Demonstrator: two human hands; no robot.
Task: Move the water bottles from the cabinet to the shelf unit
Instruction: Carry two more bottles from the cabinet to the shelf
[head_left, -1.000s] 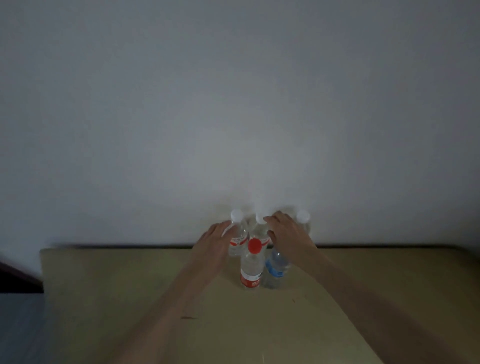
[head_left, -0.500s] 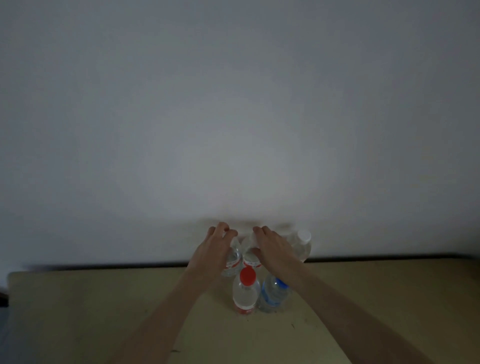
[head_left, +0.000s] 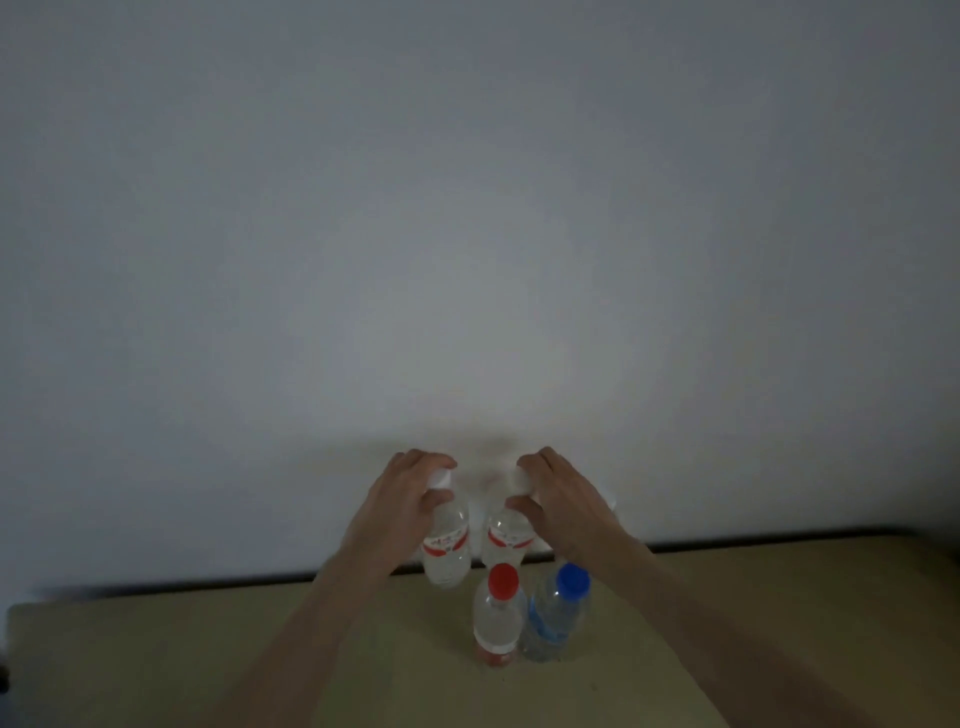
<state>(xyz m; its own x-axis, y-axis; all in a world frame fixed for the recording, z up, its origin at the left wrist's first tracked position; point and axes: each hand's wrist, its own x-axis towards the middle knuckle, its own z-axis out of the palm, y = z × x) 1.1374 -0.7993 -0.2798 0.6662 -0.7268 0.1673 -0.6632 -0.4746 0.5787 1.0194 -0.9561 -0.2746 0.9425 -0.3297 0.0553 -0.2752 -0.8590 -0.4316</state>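
My left hand (head_left: 400, 509) grips the neck of a clear white-capped bottle with a red label (head_left: 445, 545), raised above the tan cabinet top (head_left: 156, 665). My right hand (head_left: 561, 499) grips the neck of a second white-capped, red-labelled bottle (head_left: 506, 540) right beside it. In front of them a red-capped bottle (head_left: 497, 621) and a blue-capped bottle (head_left: 558, 613) stand upright side by side on the top. Behind my right hand, a sliver of another bottle (head_left: 609, 503) shows; most of it is hidden.
A plain pale wall (head_left: 467, 234) rises directly behind the bottles. The cabinet top's back edge (head_left: 779, 538) runs along it as a dark line. The scene is dim. No shelf unit is in view.
Both hands have closed around the necks of the two rear white-capped bottles and raised them off the top. The hands have also drawn apart a little.
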